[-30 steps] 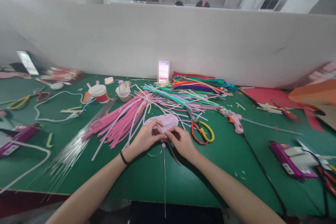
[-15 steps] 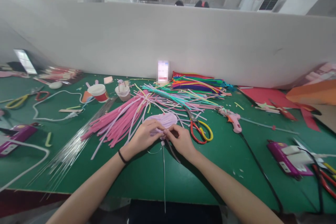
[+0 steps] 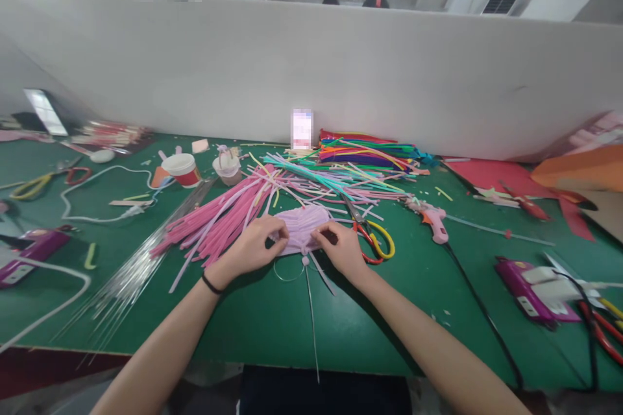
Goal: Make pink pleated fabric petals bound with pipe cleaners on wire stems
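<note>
A lavender pipe-cleaner piece, made of rows laid side by side, lies between my hands. My left hand pinches its left edge, thumb and forefinger curled together. On the opposite side my right hand has thumb and forefinger closed at the right edge. Below the piece hangs a small lavender knob, with a thin wire running from it toward the table's front edge. A loose lavender strip sticks out under my right hand. Scissors with red and yellow handles lie just right of that hand.
Pink pipe cleaners and bare wires lie to the left. Multicoloured pipe cleaners are piled behind, near a propped phone. A pink glue gun and a purple power strip are on the right.
My hands have moved apart from the lower middle of the lavender piece to its left and right edges. The knob below it is now uncovered, and the wire's lower end has swung right.
</note>
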A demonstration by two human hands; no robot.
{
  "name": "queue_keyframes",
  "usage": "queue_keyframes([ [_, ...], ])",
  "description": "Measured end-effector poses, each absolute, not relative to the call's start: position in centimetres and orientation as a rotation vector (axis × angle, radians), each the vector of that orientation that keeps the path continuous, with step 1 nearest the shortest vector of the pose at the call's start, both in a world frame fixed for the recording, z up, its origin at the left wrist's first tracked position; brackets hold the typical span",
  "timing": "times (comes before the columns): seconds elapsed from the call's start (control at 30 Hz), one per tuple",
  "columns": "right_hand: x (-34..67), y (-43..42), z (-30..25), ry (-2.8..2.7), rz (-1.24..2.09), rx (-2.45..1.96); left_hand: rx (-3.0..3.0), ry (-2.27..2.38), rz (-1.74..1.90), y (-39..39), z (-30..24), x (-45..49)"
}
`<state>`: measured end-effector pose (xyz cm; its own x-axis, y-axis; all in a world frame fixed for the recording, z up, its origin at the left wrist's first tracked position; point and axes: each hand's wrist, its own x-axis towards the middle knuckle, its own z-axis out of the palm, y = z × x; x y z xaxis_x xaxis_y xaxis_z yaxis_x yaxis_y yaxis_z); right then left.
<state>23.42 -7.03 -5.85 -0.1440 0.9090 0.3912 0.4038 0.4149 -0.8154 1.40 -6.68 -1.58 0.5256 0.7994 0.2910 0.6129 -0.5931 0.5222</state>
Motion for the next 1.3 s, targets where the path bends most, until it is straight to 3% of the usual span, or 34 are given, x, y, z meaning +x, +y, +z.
queue_keyframes([
  [0.6,25.0,-6.5,-5.6,-1.564,0.561,-1.217,2.263,1.275,0.752,-5.7,-1.4,-0.7],
  [0.73,25.2,-6.3,-5.9,-1.521,0.622,-1.242,2.243,1.271,0.738,-5.8,-1.4,-0.8],
  [0.83,25.2,-6.1,-6.1,-1.429,0.848,-1.211,2.18,1.292,0.776,-5.5,-1.7,-0.8],
  [0.97,25.1,-6.1,-5.8,-1.304,1.228,-1.11,1.789,1.314,0.969,-5.2,-2.3,-0.2],
  [1.13,24.8,-6.3,-4.9,-1.29,1.123,-1.051,0.936,1.165,1.128,-5.5,-2.8,2.1],
  [1.3,25.0,-6.3,-4.6,-1.245,1.104,-1.01,0.706,1.069,1.4,-5.9,-3.2,4.3],
])
